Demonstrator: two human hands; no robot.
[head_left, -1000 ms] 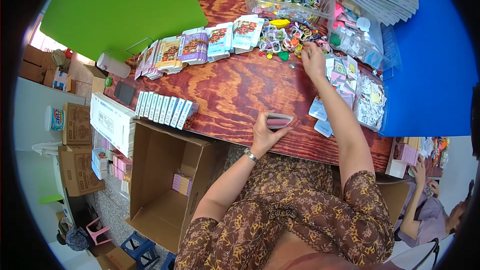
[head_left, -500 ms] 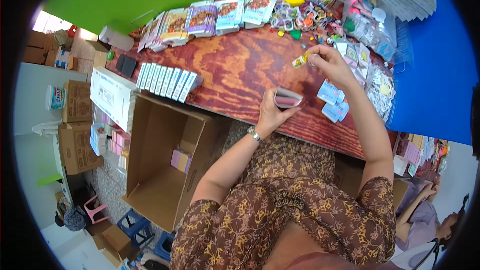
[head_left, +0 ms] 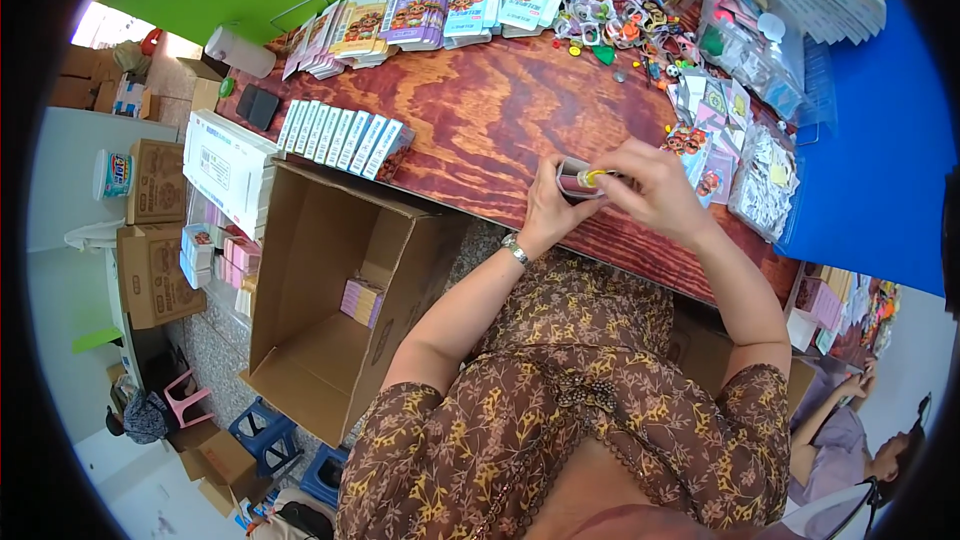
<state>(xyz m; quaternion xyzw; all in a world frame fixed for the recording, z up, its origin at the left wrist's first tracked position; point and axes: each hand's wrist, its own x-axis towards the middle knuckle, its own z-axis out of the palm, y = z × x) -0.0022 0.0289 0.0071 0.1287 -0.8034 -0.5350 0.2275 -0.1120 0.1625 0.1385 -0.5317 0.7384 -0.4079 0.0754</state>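
Note:
My left hand [head_left: 545, 212] is closed around a small open carton [head_left: 569, 184], holding it upright near the table's front edge with its mouth facing up. Pinched in my right hand [head_left: 655, 190] is a small yellow trinket [head_left: 597, 176], right at the carton's opening; its lower part is hidden. Just beyond my right hand lie several flat printed cartons [head_left: 690, 143] and a stack of paper cards [head_left: 712, 100]. A loose heap of small colourful trinkets [head_left: 630, 20] spreads at the back right.
Finished-looking small boxes [head_left: 345, 140] stand in a row at the table's left edge. Flat carton stacks [head_left: 415, 18] line the back. A large open cardboard box [head_left: 325, 370] is below left. A tub of white packets [head_left: 765, 175] sits right. Another person [head_left: 835, 440] works at far right.
My right hand has brought the yellow trinket left and down to the mouth of the carton. My left hand still holds the carton. The view has shifted slightly.

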